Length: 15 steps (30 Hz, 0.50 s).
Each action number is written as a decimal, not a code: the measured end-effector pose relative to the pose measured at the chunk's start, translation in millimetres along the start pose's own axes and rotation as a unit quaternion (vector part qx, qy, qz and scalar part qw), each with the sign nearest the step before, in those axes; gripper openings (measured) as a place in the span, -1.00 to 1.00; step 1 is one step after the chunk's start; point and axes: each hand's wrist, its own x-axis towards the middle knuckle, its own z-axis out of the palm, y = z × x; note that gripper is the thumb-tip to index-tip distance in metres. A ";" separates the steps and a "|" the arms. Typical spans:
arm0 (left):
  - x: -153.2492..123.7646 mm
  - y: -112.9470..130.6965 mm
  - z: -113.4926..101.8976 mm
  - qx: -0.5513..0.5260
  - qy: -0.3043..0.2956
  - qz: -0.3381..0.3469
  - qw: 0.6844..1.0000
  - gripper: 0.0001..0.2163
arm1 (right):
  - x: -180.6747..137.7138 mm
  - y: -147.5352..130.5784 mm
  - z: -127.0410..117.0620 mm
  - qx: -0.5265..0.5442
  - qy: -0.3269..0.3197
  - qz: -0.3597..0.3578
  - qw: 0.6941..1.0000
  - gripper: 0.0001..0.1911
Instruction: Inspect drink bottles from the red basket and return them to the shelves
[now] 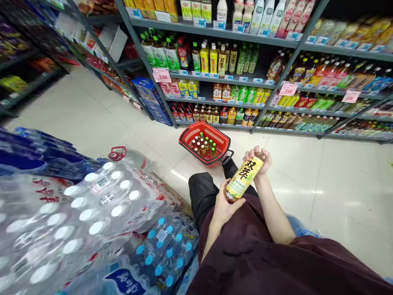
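Yellow tea bottle [245, 178] held over the lap, tilted; cap end far-right, base near-left (label up); right hand [259, 159] fingers clenched around the top; left hand [223, 207] cups the base, red basket [205, 142] beyond.

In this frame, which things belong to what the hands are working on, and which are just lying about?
In hand: yellow-labelled bottle, left hand at its base, right hand at its cap end; red basket holding similar bottles.
Lying about: drink shelves; shrink-wrapped water packs.
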 end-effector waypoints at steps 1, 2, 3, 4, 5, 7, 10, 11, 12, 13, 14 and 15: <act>0.8 0.3 1.2 0.037 0.026 0.015 0.999 -0.26 | 0.2 0.5 -0.8 -0.014 -0.003 -0.001 1.000 -0.71; 1.6 0.5 2.3 0.066 0.048 0.025 0.996 -0.29 | 0.4 0.9 -1.2 -0.028 -0.005 0.000 1.000 -0.72; 2.2 0.8 3.1 0.089 0.065 0.032 0.993 -0.32 | 0.6 1.4 -1.0 -0.043 -0.004 0.001 0.999 -0.72; 2.7 1.1 3.4 0.104 0.079 0.035 0.991 -0.34 | 0.8 1.9 -0.1 -0.058 -0.003 0.004 0.998 -0.73; 2.8 1.6 3.3 0.111 0.087 0.034 0.989 -0.37 | 1.0 2.5 1.7 -0.076 0.002 0.007 0.997 -0.73; 2.3 3.0 1.5 0.108 0.095 0.019 0.989 -0.41 | 1.5 3.5 7.6 -0.106 0.014 0.019 0.994 -0.72; -0.3 5.1 -3.1 0.068 0.093 -0.032 0.993 -0.45 | 1.7 4.9 18.2 -0.139 0.021 0.038 0.989 -0.70; -1.4 5.3 -4.5 0.037 0.076 -0.053 0.995 -0.48 | 1.6 5.2 21.2 -0.148 0.017 0.038 0.988 -0.70; -2.4 5.2 -5.8 -0.007 0.050 -0.074 0.996 -0.50 | 1.3 5.6 23.5 -0.154 0.010 0.037 0.987 -0.71; -3.2 4.6 -6.8 -0.058 0.019 -0.090 0.994 -0.51 | 1.0 5.9 25.0 -0.155 0.003 0.036 0.987 -0.73; -3.8 3.5 -7.7 -0.108 -0.011 -0.100 0.989 -0.52 | 0.6 6.1 25.9 -0.152 -0.003 0.037 0.988 -0.75; -4.1 2.1 -8.3 -0.153 -0.036 -0.105 0.982 -0.51 | 0.2 6.4 26.0 -0.148 -0.007 0.040 0.988 -0.77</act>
